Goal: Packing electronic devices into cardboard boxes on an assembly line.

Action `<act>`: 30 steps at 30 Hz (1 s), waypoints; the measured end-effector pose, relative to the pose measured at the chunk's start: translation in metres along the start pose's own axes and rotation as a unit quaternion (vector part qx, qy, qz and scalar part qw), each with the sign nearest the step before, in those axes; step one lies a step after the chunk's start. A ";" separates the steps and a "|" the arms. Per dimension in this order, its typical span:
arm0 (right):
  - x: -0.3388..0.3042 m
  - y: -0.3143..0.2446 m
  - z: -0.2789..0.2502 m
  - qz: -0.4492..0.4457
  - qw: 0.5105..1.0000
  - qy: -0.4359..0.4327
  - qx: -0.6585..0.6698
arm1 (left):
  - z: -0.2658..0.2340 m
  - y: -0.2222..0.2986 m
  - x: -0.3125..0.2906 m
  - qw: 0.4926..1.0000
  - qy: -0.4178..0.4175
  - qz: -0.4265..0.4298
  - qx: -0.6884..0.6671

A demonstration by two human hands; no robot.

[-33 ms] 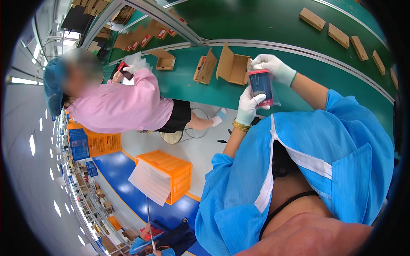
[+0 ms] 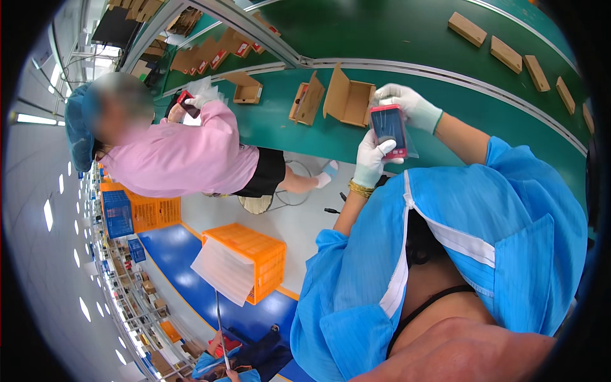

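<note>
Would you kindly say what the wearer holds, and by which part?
A bagged, red-edged device: left hand at its lower part, right hand at its top.

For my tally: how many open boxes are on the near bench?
3: the nearest box left of the right hand, the middle box, and the farthest box toward the co-worker. Others may be hidden there.

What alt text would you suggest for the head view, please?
A gloved left hand holds a red and dark item in clear plastic, the right hand at its top, at a green workbench with open cardboard boxes; at left, a colleague in pink.
</note>
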State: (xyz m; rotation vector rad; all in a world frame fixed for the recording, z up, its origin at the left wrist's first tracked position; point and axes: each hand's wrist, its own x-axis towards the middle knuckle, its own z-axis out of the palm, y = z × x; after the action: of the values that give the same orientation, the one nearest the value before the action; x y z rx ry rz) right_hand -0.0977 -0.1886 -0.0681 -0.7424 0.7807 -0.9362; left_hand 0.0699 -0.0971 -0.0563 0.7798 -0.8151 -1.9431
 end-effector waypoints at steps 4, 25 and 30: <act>-0.011 0.013 0.005 0.050 0.998 0.005 0.024 | 0.000 -0.003 0.000 0.997 0.044 0.005 -0.069; 0.128 0.017 0.017 0.218 0.853 0.100 -0.464 | -0.103 -0.012 0.081 0.874 0.404 0.077 0.259; 0.116 0.017 0.027 0.135 0.716 0.139 -0.671 | -0.095 -0.019 0.087 0.872 0.420 0.126 0.220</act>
State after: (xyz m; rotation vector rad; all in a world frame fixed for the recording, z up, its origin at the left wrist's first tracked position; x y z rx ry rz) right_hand -0.0253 -0.2797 -0.0971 -1.6894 1.8256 -0.0331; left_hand 0.0971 -0.1888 -0.1448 1.5524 -0.7454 -1.0016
